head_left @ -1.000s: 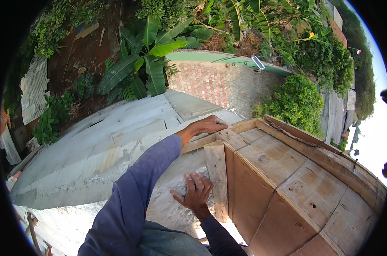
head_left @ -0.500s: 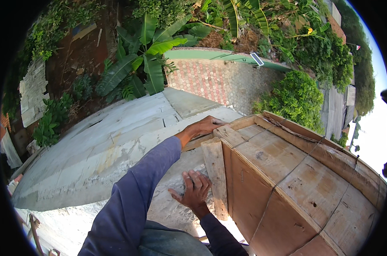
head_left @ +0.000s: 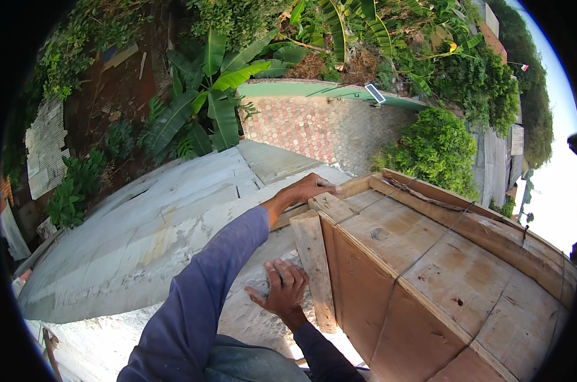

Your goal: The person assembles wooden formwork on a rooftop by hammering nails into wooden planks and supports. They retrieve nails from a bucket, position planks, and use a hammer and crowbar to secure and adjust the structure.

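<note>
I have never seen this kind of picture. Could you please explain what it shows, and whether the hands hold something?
There is no machine: these are a person's bare hands, seen from a fisheye camera worn on the head and looking down, so straight edges bend. The left hand is at the corner of a box-like structure of brown wooden panels; how firm its grip is, I cannot tell. The right hand is open, with nothing visibly held, next to a narrow pale wooden plank. Leftward spreads rough grey concrete.

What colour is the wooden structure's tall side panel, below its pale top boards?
The side panel is reddish brown; the head view shows it best.
</note>
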`<state>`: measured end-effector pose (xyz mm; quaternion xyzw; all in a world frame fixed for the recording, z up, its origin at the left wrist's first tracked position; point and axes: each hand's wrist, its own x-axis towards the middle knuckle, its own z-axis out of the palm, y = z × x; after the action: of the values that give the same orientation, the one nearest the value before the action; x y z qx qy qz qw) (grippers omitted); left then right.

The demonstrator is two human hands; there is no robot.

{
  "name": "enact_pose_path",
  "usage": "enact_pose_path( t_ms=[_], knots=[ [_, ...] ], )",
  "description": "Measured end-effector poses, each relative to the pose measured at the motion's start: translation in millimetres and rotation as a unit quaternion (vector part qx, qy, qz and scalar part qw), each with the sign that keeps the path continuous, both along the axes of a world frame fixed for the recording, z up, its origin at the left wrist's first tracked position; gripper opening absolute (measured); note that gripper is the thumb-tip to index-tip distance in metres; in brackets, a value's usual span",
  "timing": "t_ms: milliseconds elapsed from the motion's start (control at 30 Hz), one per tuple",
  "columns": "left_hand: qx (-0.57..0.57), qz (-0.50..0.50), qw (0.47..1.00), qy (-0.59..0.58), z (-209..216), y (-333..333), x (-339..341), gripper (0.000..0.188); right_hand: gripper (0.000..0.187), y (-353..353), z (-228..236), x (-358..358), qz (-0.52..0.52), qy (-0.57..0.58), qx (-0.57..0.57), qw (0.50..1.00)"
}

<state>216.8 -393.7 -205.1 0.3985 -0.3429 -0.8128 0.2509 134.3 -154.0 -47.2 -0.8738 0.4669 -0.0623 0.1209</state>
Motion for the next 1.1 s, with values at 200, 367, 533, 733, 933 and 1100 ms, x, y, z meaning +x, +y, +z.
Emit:
enact_pose_path(
  t_ms=[200, 367, 533, 733, 933, 1100],
  knots=[
    [-0.021, -0.032, 0.999, -0.023, 0.6, -35.5, -20.2, 0.081, 0.071, 0.7, -2.1, -0.8, -0.004, -0.003, 0.000, 1.000],
    [-0.038, -0.107, 0.991, -0.070, -7.5, -49.5, -23.5, 0.093, 0.077, 2.4, -5.3, -2.7, 0.009, 0.001, -0.006, 1.000],
    [-0.050, -0.129, 0.985, -0.106, -15.0, -51.7, -28.7, 0.098, 0.077, 2.3, -5.7, -3.2, 0.011, 0.001, -0.006, 1.000],
    [-0.048, -0.144, 0.977, -0.153, -16.9, -52.3, -34.7, 0.093, 0.077, 0.8, -4.3, -2.9, 0.014, 0.001, 0.000, 1.000],
    [-0.063, -0.117, 0.988, -0.077, -5.4, -44.0, -28.4, 0.080, 0.072, 1.4, -3.1, -2.4, -0.003, 0.002, 0.001, 1.000],
    [-0.044, -0.025, 0.997, -0.066, 1.3, -45.7, -26.8, 0.080, 0.077, 1.4, -3.1, -2.7, 0.009, 0.004, 0.001, 1.000]
  ],
)
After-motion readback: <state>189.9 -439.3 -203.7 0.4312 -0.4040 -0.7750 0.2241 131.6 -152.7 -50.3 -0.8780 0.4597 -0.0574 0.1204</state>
